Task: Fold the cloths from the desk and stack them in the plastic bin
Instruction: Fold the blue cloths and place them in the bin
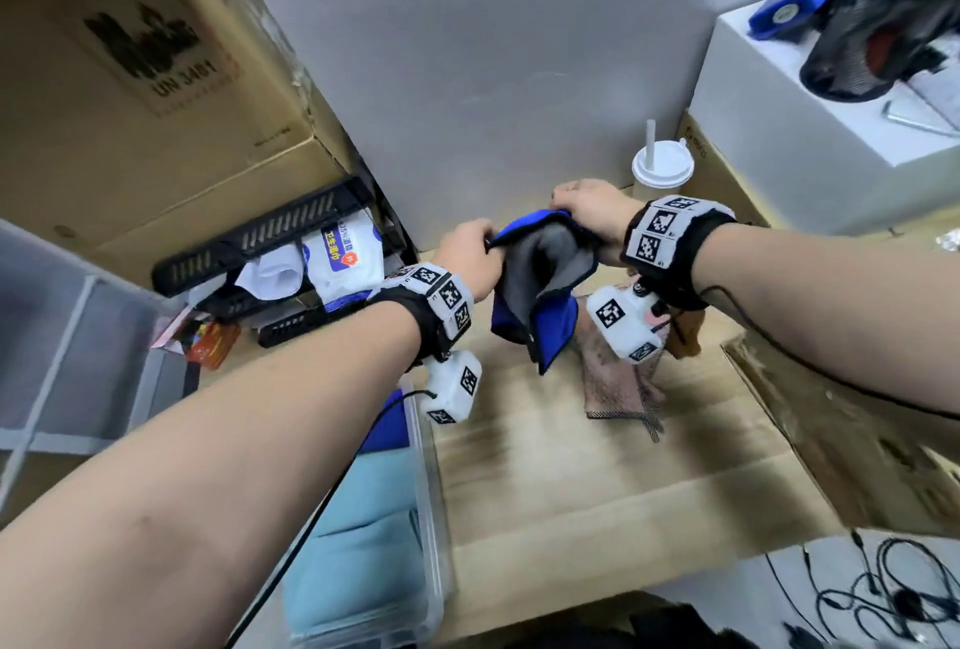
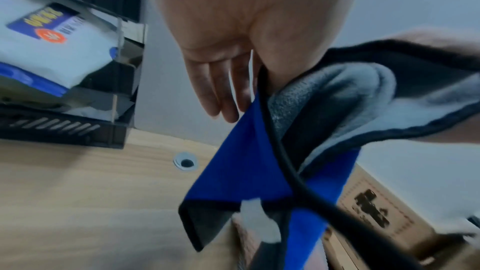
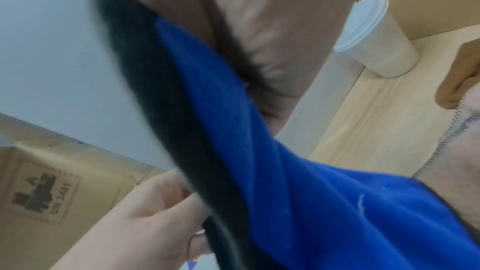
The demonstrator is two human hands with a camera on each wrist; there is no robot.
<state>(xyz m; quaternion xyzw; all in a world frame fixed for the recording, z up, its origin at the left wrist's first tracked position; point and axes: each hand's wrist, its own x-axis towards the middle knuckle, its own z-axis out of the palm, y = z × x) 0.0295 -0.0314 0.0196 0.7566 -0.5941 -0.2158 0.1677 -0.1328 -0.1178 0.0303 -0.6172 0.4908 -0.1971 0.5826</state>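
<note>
A blue cloth with a grey inner side and black trim hangs in the air above the wooden desk. My left hand pinches its left top corner and my right hand grips the right top edge. The left wrist view shows the blue cloth drooping below my thumb. In the right wrist view the blue cloth fills the middle. A brownish cloth lies flat on the desk under my right wrist. The clear plastic bin at lower left holds a folded light-blue cloth and a blue one.
A black tray rack with wipe packets stands left of the hands. A lidded paper cup with a straw stands at the back. Cardboard boxes rise at left and a flattened one lies at right. Cables lie at lower right.
</note>
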